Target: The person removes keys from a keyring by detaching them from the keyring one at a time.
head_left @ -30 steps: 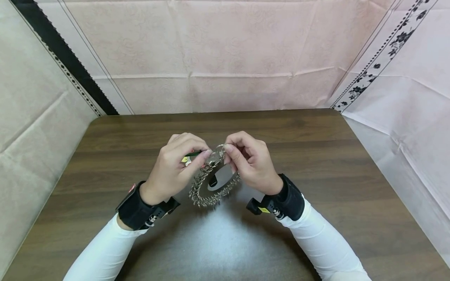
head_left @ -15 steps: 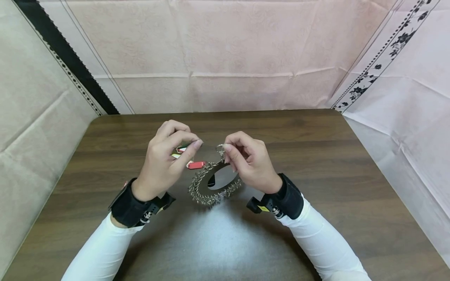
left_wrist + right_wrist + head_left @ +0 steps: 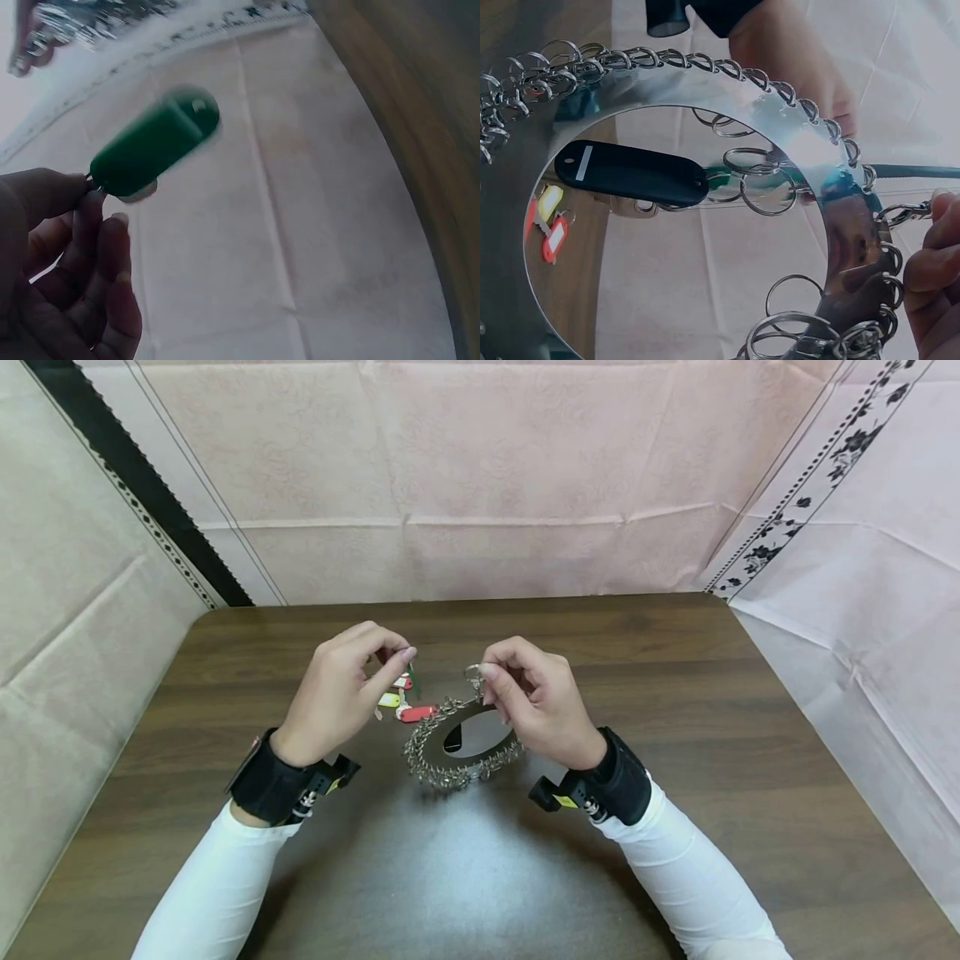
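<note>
My left hand (image 3: pixel 337 689) pinches a green key tag (image 3: pixel 146 146) at its small metal ring, the tag sticking out past the fingertips. My right hand (image 3: pixel 536 702) holds a flat metal hoop (image 3: pixel 435 752) edged with many small rings, up near a larger ring (image 3: pixel 472 674) at its top. In the right wrist view the fingers (image 3: pixel 937 270) are at a small metal clasp (image 3: pixel 907 215) on the hoop's edge. A black key tag (image 3: pixel 630 172) shows within the hoop's opening. The two hands are apart, the left one left of the hoop.
On the wooden table (image 3: pixel 637 652) just left of the hoop are a red key tag (image 3: pixel 417 713), a yellow key tag (image 3: pixel 389 700) and another red one (image 3: pixel 404 682), close together. Cloth sheets (image 3: pixel 480 485) stand behind the table and at both sides.
My left hand has drawn away from the hoop, up and to the left, with the green key tag. Red and yellow tags it covered now show more. The right hand has hardly moved.
</note>
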`<act>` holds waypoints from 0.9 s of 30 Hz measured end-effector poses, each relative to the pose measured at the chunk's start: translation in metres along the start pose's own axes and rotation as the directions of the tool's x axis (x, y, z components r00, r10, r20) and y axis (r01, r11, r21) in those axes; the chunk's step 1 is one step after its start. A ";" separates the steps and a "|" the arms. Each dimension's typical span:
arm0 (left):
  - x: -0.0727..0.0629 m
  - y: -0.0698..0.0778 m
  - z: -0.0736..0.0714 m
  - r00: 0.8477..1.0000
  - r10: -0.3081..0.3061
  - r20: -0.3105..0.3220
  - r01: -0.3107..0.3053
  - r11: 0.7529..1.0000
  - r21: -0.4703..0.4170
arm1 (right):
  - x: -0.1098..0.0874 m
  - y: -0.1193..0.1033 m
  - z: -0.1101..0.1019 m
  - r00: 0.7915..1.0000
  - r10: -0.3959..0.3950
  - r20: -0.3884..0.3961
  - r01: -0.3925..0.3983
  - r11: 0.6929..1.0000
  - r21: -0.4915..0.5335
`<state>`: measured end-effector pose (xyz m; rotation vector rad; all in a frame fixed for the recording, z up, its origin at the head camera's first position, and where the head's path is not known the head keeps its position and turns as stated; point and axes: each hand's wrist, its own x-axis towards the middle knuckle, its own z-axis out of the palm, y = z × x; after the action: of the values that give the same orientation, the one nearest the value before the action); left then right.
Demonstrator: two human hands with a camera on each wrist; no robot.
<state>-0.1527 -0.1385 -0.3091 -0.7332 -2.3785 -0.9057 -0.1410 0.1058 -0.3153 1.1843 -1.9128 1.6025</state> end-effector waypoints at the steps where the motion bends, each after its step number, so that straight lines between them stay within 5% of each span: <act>1: 0.000 -0.003 0.001 1.000 -0.008 0.012 0.008 1.000 0.018 | 0.000 0.000 0.000 1.000 0.000 0.000 0.000 1.000 0.000; 13: 0.000 -0.049 0.017 0.979 -0.140 0.146 0.115 0.979 0.167 | 0.000 0.000 -0.001 1.000 0.001 -0.008 -0.001 1.000 0.021; 27: -0.007 -0.083 0.035 0.888 -0.319 0.332 0.245 0.938 0.246 | 0.000 0.002 -0.004 0.999 -0.002 -0.042 0.004 0.998 0.056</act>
<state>-0.2087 -0.1689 -0.3736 -0.5178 -2.9181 -0.6689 -0.1434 0.1093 -0.3148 1.1652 -1.8503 1.6759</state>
